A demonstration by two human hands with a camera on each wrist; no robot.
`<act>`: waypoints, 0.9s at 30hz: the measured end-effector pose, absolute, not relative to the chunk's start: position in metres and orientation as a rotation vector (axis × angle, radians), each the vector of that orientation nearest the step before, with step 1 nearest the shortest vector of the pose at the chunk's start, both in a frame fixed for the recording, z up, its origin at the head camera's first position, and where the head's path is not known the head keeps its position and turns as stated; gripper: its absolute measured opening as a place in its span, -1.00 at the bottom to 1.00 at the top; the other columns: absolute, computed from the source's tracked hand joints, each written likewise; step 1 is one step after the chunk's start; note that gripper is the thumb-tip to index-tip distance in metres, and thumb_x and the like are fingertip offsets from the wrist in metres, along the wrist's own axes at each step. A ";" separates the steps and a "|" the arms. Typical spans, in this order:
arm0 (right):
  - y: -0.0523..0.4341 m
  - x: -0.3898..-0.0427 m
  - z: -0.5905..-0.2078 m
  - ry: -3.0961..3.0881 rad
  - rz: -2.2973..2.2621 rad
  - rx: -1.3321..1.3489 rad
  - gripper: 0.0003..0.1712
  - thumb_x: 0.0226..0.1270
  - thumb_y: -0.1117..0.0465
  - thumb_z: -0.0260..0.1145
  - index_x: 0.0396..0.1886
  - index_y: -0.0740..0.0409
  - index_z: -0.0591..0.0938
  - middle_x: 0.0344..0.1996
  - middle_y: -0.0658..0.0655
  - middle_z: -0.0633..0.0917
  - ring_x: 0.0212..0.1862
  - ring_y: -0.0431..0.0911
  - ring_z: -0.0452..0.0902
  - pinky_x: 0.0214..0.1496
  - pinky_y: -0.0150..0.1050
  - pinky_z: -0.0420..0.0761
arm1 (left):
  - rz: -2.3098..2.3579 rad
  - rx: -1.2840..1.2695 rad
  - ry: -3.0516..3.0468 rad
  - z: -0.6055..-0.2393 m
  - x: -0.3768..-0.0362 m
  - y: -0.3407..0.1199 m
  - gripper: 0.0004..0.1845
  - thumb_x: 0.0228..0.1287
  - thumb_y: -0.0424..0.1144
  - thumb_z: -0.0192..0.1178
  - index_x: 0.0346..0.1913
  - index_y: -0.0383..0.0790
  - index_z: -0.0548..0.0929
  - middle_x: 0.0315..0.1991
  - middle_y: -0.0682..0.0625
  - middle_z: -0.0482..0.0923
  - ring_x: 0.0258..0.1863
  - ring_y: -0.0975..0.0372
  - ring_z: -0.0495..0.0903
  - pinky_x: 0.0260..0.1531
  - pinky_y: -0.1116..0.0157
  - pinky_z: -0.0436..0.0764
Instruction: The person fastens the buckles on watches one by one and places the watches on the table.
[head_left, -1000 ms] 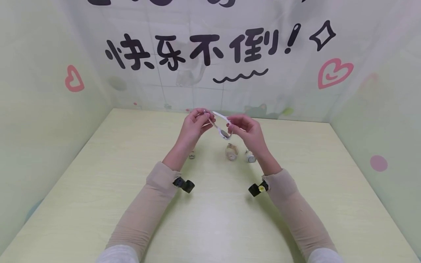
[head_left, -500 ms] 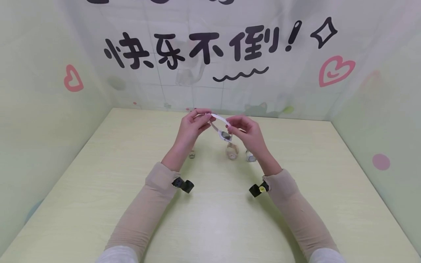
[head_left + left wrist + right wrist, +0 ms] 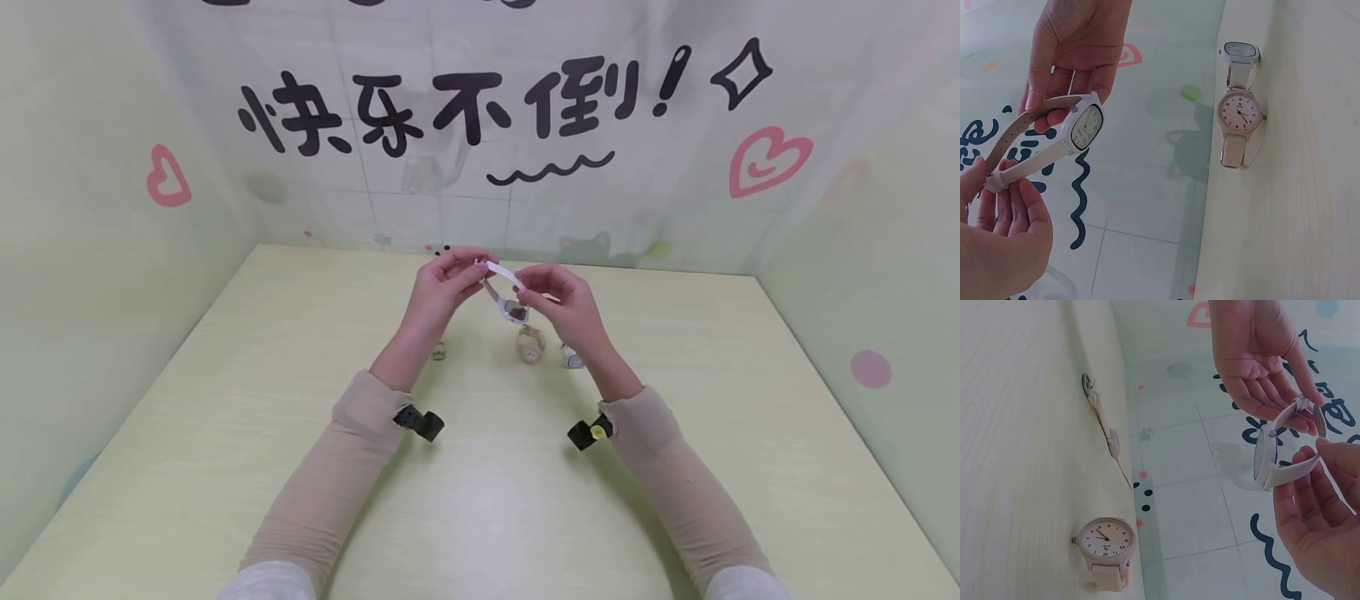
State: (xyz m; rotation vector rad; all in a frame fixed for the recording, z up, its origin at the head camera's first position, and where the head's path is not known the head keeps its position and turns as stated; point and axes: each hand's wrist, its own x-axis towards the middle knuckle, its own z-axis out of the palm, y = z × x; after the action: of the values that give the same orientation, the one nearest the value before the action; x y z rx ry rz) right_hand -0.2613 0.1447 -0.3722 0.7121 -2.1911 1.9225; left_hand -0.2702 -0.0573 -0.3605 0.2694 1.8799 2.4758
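Note:
Both hands hold a white watch (image 3: 513, 310) with a rectangular face above the middle of the table. My left hand (image 3: 472, 271) pinches the strap ends where they meet (image 3: 999, 180). My right hand (image 3: 527, 287) pinches the strap close to the case (image 3: 1267, 459). In the left wrist view the dial (image 3: 1085, 125) faces the camera, and the strap forms a loop between the two hands. The left hand (image 3: 1004, 206) is at the lower left there and the right hand (image 3: 1063, 103) comes in from above.
Three more watches lie on the pale green table (image 3: 487, 500) beneath the hands: a slim one (image 3: 438, 351) on the left, a beige round-faced one (image 3: 530, 343) in the middle, a white rectangular one (image 3: 573, 359) on the right. Printed walls enclose the table on three sides.
My right hand's fingers have crept along the strap toward the left hand, drawing the loop tighter. The watch stays raised in the same place.

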 end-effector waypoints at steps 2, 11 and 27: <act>0.144 -0.261 -0.372 -2.185 1.925 0.712 -0.72 0.34 0.44 0.30 0.02 0.45 0.59 -0.23 -0.14 0.68 -0.16 -0.26 0.62 -0.02 -0.45 0.67 | 2.467 0.268 1.892 -0.360 -0.270 -0.057 -0.74 0.39 -0.40 0.21 0.10 -0.30 0.61 -0.14 0.13 0.71 -0.10 0.34 0.69 0.06 0.39 0.67; 0.144 -0.262 -0.371 -2.162 1.948 0.719 -0.71 0.34 0.43 0.31 0.02 0.48 0.58 -0.24 -0.16 0.69 -0.14 -0.24 0.65 -0.01 -0.44 0.68 | 2.414 0.283 1.962 -0.361 -0.271 -0.056 -0.72 0.36 -0.40 0.24 0.10 -0.32 0.62 -0.17 0.15 0.71 -0.11 0.36 0.69 0.04 0.39 0.68; 0.142 -0.265 -0.366 -2.245 1.841 0.710 -0.74 0.35 0.41 0.32 0.00 0.42 0.61 -0.10 0.29 0.71 -0.12 -0.28 0.66 -0.03 -0.45 0.69 | 2.347 0.306 2.132 -0.360 -0.270 -0.052 -0.68 0.29 -0.35 0.32 0.08 -0.35 0.65 -0.23 0.18 0.73 -0.18 0.40 0.72 0.07 0.29 0.69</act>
State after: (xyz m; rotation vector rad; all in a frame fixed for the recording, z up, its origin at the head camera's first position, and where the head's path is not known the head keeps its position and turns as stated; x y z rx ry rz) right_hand -0.2647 0.1425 -0.3663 0.7097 -2.2448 1.8407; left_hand -0.2698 -0.0524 -0.3598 0.3064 2.1325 2.3466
